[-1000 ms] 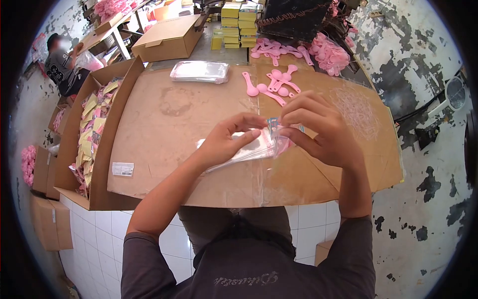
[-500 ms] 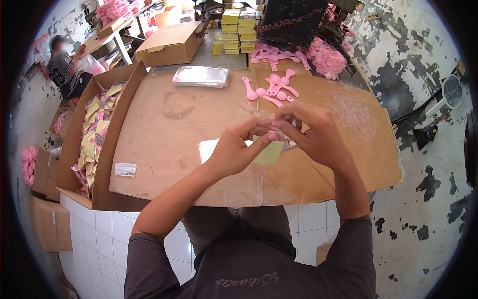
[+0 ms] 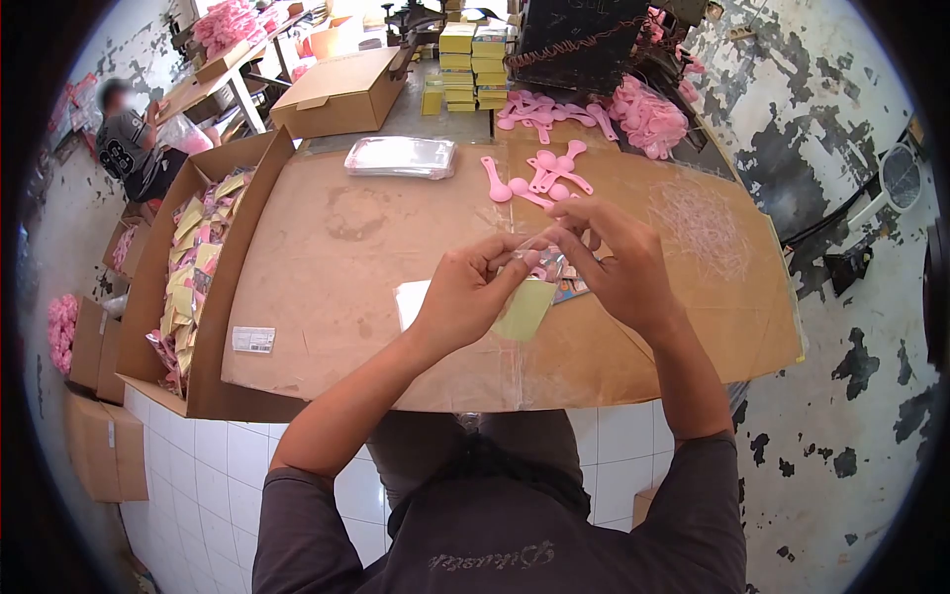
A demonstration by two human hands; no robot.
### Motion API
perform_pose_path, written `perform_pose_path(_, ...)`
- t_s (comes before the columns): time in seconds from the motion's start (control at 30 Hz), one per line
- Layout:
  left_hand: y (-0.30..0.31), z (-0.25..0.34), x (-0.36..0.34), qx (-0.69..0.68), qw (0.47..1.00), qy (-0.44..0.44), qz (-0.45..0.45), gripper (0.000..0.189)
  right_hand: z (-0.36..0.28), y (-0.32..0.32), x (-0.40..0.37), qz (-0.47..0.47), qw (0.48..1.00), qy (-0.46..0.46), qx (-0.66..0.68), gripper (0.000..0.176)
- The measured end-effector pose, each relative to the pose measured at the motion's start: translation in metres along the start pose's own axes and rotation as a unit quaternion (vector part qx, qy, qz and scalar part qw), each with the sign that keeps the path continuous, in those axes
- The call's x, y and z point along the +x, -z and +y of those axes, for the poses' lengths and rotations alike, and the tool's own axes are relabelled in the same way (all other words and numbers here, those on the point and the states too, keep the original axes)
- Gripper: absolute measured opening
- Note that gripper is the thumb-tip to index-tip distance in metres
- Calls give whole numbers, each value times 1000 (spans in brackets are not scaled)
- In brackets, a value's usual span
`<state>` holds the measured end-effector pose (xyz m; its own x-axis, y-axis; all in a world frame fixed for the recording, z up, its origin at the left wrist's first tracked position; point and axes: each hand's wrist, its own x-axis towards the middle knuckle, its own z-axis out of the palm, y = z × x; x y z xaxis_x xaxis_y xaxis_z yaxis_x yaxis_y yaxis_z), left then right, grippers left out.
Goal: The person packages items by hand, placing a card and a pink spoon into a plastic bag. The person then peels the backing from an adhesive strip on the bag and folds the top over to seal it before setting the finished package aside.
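Observation:
Over the cardboard-covered table, my left hand [image 3: 460, 297] is closed in a pinch on a small clear plastic bag [image 3: 542, 259]. A pale yellow-green card [image 3: 524, 313] shows in the bag's lower part, with a bit of pink near my left thumb. My right hand [image 3: 625, 259] has its thumb and fingers pinched together at the bag's top edge; the exact grip is partly hidden. Beneath the hands lie a white sheet [image 3: 411, 301] and a colourful printed piece [image 3: 571, 288], partly covered. Pink measuring spoons [image 3: 499, 184] lie just beyond my right hand.
A long carton [image 3: 242, 223] of filled bags stands at left. Stacked clear bags [image 3: 400, 157] lie at the back of the table [image 3: 327, 287], and thin clear bands [image 3: 701, 230] at right. Yellow card stacks [image 3: 457, 64] stand behind. A person [image 3: 129, 144] sits far left.
My hands have shifted slightly at the bag's top, and my left thumb has moved a little to the left. The card hangs lower and more tilted, with more of it showing.

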<state>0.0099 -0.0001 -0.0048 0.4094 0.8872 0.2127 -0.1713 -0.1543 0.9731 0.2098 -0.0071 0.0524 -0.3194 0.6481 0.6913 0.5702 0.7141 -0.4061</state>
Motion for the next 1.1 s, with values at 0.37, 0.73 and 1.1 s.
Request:
perform_pose_path(0.37,-1,-1,-4,140,986,-91,15,33,-7,-4,3,40,967,160,-196,23)
perform_pose_path(0.73,-4,-3,-7,471,865,-175,0,44,4,-13,4,-24,946,154,-282,19)
perform_pose_path(1.1,34,-12,26,172,985,-14,0,43,110,111,-44,-95,832,-299,458,4)
